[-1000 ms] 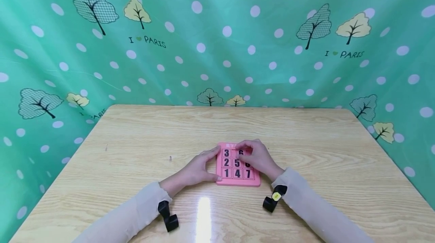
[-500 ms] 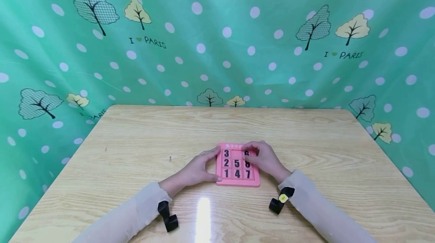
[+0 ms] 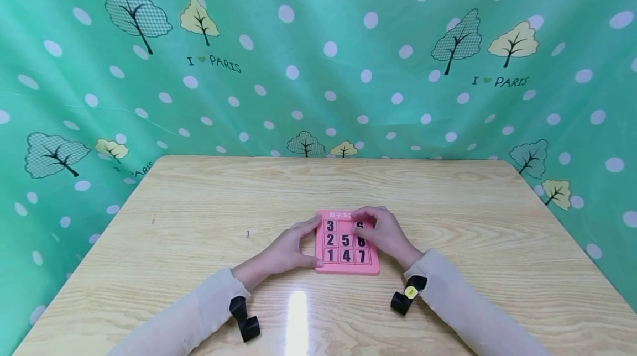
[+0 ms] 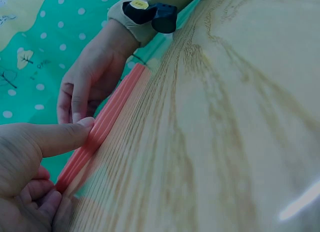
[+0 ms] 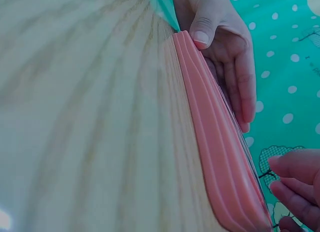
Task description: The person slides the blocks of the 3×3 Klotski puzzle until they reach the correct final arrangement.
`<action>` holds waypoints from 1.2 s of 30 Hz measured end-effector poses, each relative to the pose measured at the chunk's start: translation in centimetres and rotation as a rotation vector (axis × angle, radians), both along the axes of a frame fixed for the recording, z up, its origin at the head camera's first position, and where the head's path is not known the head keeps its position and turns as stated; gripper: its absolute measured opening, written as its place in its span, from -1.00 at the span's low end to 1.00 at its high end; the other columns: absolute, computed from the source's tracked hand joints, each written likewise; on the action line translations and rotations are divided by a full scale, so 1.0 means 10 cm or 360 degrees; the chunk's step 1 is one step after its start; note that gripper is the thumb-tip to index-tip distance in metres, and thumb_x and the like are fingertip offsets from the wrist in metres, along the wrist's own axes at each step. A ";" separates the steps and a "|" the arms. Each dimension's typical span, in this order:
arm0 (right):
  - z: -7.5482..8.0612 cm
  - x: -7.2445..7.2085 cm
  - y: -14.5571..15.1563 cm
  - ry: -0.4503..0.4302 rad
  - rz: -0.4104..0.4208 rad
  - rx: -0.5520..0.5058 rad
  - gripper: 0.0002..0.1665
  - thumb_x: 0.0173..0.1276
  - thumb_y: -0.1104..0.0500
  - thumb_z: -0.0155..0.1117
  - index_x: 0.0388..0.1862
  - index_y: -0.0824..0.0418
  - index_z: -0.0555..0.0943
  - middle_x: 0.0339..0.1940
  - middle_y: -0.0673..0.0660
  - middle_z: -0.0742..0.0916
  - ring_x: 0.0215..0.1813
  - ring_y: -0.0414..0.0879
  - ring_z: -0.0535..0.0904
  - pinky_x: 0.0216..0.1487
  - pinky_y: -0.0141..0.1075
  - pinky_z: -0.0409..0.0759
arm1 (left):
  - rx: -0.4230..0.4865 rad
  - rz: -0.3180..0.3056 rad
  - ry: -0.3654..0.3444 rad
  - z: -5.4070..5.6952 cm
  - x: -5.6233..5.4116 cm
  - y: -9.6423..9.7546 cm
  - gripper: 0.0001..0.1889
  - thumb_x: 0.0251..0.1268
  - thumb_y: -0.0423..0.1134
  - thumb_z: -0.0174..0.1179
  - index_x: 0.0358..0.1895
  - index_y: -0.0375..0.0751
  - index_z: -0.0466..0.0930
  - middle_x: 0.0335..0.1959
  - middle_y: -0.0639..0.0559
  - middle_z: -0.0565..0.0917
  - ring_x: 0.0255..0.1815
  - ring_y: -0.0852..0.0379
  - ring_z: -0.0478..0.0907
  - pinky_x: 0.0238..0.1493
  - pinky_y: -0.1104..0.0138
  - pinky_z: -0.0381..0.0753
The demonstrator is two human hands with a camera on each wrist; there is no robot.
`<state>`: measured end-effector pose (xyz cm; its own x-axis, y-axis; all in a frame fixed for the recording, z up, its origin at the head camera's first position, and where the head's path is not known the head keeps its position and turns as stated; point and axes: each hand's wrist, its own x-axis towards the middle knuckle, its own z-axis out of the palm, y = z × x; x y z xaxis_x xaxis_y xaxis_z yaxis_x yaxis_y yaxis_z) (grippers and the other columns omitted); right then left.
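Observation:
A pink number slide puzzle [image 3: 347,268] lies flat on the wooden table, with black-numbered tiles in three columns. The top middle slot shows bare pink between the 3 tile [image 3: 330,226] and the partly covered 6 tile [image 3: 360,225]. My left hand [image 3: 288,248] grips the puzzle's left side, index finger at the upper corner and thumb at the lower one. Over the upper right part is my right hand [image 3: 388,234], its thumb and index finger bent and apart beside the 6 tile. In the right wrist view, the right fingertips [image 5: 280,164] hover close above the puzzle's face.
The light wood table [image 3: 224,195] stretches around the puzzle. Behind it hangs a green dotted cloth [image 3: 318,68] printed with trees. Black wrist cameras [image 3: 245,323] sit on both sleeves. A bright light reflection [image 3: 297,323] lies on the tabletop in front.
The 6 tile has slid right along the top row into the right column, baring the top middle slot. My right hand moved right with it; my left hand stayed at the puzzle's edge.

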<state>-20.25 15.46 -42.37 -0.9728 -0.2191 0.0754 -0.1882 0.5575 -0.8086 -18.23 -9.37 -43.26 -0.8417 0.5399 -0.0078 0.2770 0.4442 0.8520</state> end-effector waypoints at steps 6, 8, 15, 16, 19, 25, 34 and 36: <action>-0.01 -0.02 -0.07 -0.0030 0.0077 -0.0080 -0.65 0.12 0.26 0.39 -0.06 0.15 0.64 -0.14 0.02 0.70 -0.03 -0.07 0.53 0.07 -0.14 0.50 | -0.0001 0.0001 -0.0016 0.02 0.01 0.00 -0.02 -0.07 -0.19 0.45 0.46 -0.22 0.07 0.49 -0.04 0.10 0.48 -0.07 0.02 0.45 0.04 0.00; 0.00 -0.03 -0.10 -0.0041 0.0100 -0.0094 -0.65 0.13 0.24 0.39 -0.05 0.13 0.64 -0.13 0.01 0.70 -0.03 -0.08 0.55 0.09 -0.14 0.51 | -0.0005 0.0000 -0.0010 0.02 0.01 -0.01 -0.02 -0.06 -0.18 0.45 0.46 -0.22 0.07 0.49 -0.04 0.10 0.48 -0.07 0.02 0.45 0.04 0.01; 0.02 -0.02 -0.22 -0.0037 0.0159 -0.0101 -0.67 0.15 0.20 0.39 -0.06 0.11 0.65 -0.14 -0.02 0.69 -0.09 -0.13 0.54 0.01 -0.21 0.53 | -0.0004 -0.0004 0.0012 0.03 0.01 -0.01 -0.01 -0.06 -0.18 0.45 0.46 -0.22 0.06 0.49 -0.04 0.11 0.48 -0.08 0.01 0.45 0.04 0.02; 0.02 -0.02 -0.23 -0.0027 0.0164 -0.0095 -0.67 0.14 0.20 0.39 -0.06 0.11 0.65 -0.14 -0.02 0.69 -0.09 -0.13 0.53 0.01 -0.20 0.52 | -0.0002 -0.0003 0.0010 0.03 0.01 -0.01 -0.01 -0.06 -0.18 0.45 0.46 -0.22 0.06 0.49 -0.04 0.10 0.48 -0.08 0.01 0.45 0.03 0.02; 0.02 -0.02 -0.28 -0.0015 0.0173 -0.0077 -0.67 0.13 0.21 0.39 -0.07 0.10 0.66 -0.12 -0.03 0.69 -0.04 -0.12 0.52 0.08 -0.17 0.48 | -0.0003 -0.0003 0.0010 0.02 0.02 -0.01 -0.01 -0.06 -0.18 0.45 0.46 -0.21 0.06 0.49 -0.03 0.10 0.48 -0.06 0.00 0.45 0.04 0.02; 0.01 -0.04 -0.35 -0.0004 0.0181 -0.0051 -0.67 0.15 0.21 0.38 -0.06 0.13 0.66 -0.09 -0.01 0.70 0.00 -0.11 0.54 0.14 -0.14 0.50 | 0.0004 -0.0013 0.0015 0.01 0.01 -0.01 -0.01 -0.05 -0.16 0.45 0.46 -0.22 0.06 0.49 -0.04 0.10 0.48 -0.07 0.01 0.45 0.03 0.02; 0.01 -0.07 -0.44 -0.0002 0.0166 -0.0052 -0.68 0.14 0.22 0.40 -0.08 0.14 0.66 -0.11 0.01 0.71 -0.01 -0.10 0.58 0.12 -0.16 0.53 | 0.0007 -0.0015 0.0044 0.00 0.00 -0.02 0.01 -0.07 -0.14 0.46 0.46 -0.20 0.05 0.48 -0.06 0.12 0.46 -0.08 0.04 0.44 0.01 0.03; 0.00 -0.08 -0.45 -0.0008 0.0167 -0.0041 -0.68 0.14 0.22 0.40 -0.08 0.12 0.67 -0.11 0.00 0.71 0.00 -0.10 0.57 0.13 -0.14 0.52 | 0.0006 -0.0019 0.0044 0.00 0.00 -0.02 0.01 -0.07 -0.15 0.46 0.46 -0.21 0.05 0.48 -0.06 0.11 0.47 -0.08 0.04 0.44 0.01 0.03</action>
